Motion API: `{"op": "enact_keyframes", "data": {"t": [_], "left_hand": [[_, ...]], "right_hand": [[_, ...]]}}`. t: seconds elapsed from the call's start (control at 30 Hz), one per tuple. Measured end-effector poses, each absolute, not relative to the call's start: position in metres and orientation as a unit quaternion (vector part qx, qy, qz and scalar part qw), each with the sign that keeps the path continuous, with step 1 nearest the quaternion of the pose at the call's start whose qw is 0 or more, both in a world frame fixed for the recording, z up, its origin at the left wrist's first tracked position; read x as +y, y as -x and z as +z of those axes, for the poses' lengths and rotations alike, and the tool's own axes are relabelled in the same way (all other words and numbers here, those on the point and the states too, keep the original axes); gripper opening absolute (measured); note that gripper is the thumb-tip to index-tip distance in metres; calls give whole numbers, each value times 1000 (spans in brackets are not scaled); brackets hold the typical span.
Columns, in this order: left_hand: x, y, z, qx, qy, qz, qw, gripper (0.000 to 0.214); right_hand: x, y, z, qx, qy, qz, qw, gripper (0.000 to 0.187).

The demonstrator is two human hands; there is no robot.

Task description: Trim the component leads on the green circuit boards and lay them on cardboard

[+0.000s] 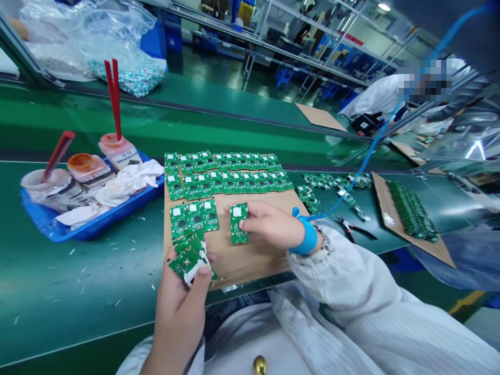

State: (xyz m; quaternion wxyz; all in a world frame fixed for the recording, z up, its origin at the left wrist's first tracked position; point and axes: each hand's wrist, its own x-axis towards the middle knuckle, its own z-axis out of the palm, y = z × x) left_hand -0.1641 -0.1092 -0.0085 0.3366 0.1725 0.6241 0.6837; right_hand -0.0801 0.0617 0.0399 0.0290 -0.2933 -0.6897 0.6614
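Note:
My left hand (pixel 180 307) is near the front edge of a cardboard sheet (pixel 253 260), shut on a small stack of green circuit boards (pixel 189 260). My right hand (pixel 269 225) pinches a single green circuit board (pixel 239 223) by its edge, just above the cardboard. Beside it lie loose boards (pixel 194 216), left of the board in my fingers. Farther back, two rows of green circuit boards (pixel 228 173) cover the far part of the sheet. A blue wrist strap (pixel 307 237) circles my right wrist, and its blue cord runs up to the right.
A blue tray (pixel 50 221) holds cups, orange-lidded pots, white cloths and red-handled brushes on the left. Cutters (pixel 353 227) and loose boards lie right of the sheet, beyond them a second cardboard (pixel 390 213) with stacked boards. A person in white (pixel 375 96) works across the green bench.

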Motion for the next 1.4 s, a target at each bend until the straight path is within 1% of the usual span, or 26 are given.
{"op": "enact_keyframes", "data": {"t": [0.07, 0.13, 0.17, 0.27, 0.4, 0.47, 0.63, 0.73, 0.8, 0.87, 0.9, 0.97, 1.07, 1.17, 1.23, 1.27, 1.33, 1.4], "left_hand": [[-112, 165, -8, 625, -171, 679, 346, 36], [-114, 166, -8, 621, -177, 675, 356, 36], [-115, 166, -8, 620, -181, 674, 359, 36], [-116, 167, -10, 625, -189, 668, 358, 38], [-116, 164, -7, 634, -198, 657, 356, 37], [-114, 161, -2, 637, -186, 657, 359, 36], [-113, 161, 4, 658, -205, 634, 350, 35], [-115, 167, -2, 658, -250, 617, 351, 34], [-115, 170, -4, 677, -276, 595, 335, 32], [-112, 170, -2, 713, -290, 564, 300, 33], [-110, 169, 0, 735, -296, 544, 275, 36], [-104, 166, 4, 780, -314, 498, 213, 42], [-95, 160, 8, 818, -356, 427, 146, 44], [-91, 159, 7, 817, -398, 396, 128, 46], [-92, 161, 5, 790, -428, 418, 138, 52], [-93, 162, 4, 771, -436, 436, 164, 54], [-97, 164, 3, 729, -423, 475, 251, 61], [-100, 164, 3, 694, -369, 513, 346, 67]], "right_hand": [[76, 87, 34, -774, 329, 539, 53, 31], [85, 95, 28, -812, 374, 442, 72, 34], [86, 98, 26, -818, 392, 414, 77, 37], [86, 102, 17, -816, 417, 390, 86, 41], [82, 99, 11, -819, 416, 383, 97, 35], [80, 99, 10, -820, 411, 386, 101, 36], [76, 102, 12, -823, 386, 404, 102, 40], [74, 99, 16, -820, 379, 416, 107, 37], [68, 93, 24, -805, 382, 440, 117, 30], [55, 85, 34, -775, 372, 501, 100, 20], [46, 81, 39, -757, 359, 540, 82, 19], [25, 75, 48, -731, 324, 599, 41, 24], [1, 71, 52, -745, 318, 586, 24, 32], [-3, 73, 49, -758, 345, 552, 29, 25], [3, 73, 47, -742, 338, 578, 41, 20], [7, 72, 46, -721, 326, 610, 43, 19], [15, 68, 47, -656, 296, 693, 29, 20], [20, 65, 49, -590, 273, 759, -6, 20]]}}
